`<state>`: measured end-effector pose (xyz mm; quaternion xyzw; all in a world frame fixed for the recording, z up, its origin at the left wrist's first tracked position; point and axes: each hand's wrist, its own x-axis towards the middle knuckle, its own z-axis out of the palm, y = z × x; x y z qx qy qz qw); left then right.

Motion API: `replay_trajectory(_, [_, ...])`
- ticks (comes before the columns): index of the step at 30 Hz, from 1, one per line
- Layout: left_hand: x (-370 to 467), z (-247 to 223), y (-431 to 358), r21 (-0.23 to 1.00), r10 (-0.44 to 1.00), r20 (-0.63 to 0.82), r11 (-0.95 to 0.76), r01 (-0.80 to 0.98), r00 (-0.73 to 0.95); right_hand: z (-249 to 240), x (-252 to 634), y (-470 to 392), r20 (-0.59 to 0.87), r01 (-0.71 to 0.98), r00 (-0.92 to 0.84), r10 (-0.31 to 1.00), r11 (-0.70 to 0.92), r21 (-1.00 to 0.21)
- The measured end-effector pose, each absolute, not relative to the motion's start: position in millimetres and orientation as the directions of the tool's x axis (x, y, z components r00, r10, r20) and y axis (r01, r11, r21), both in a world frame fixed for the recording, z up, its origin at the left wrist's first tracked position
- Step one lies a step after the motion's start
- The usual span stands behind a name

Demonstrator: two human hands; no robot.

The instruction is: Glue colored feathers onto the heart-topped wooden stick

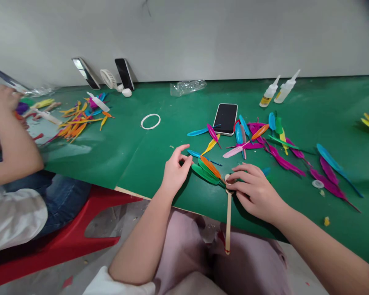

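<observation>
Near the table's front edge, my right hand (255, 190) has its fingertips pressed on the round top of a wooden stick (228, 221). The stick's lower end, with a bit of red on it, hangs over the edge. Green feathers (204, 173) and an orange feather (211, 167) fan out leftward from that top; my right fingers partly hide where they meet it. My left hand (176, 170) is beside the feather tips, thumb and forefinger apart. A blue feather (199, 154) lies just behind the orange one.
Loose coloured feathers (284, 159) and a phone (226, 118) lie ahead. Two glue bottles (269, 93) stand by the wall. A white ring (150, 121) and clear plastic wrap (187, 87) are further left. A co-worker's arm (15, 139) and orange feathers (76, 125) are at far left.
</observation>
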<state>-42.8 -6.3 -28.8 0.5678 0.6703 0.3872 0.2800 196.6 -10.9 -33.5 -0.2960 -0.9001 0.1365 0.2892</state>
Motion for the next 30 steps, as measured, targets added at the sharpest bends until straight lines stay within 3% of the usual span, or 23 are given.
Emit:
replay_trajectory(21, [-36,-31,-5,0.781,0.989,0.098,-0.006,0.625,-0.113,-26,199,-10,0.476,0.454,-0.607,0.637,0.769,-0.45])
replay_trajectory(24, [-36,-31,-6,0.667,0.934,0.324,-0.111,0.737,-0.153,-21,206,-7,0.547,0.507,-0.486,0.681,0.73,-0.458])
replay_trajectory(27, [-28,-28,-15,0.435,0.803,0.596,-0.305,0.847,-0.017,-17,212,-4,0.593,0.562,-0.396,0.702,0.695,-0.448])
replay_trajectory(30, [-11,-26,-32,0.311,0.772,0.584,-0.499,0.809,0.252,-16,217,-1,0.571,0.601,-0.384,0.725,0.666,-0.442])
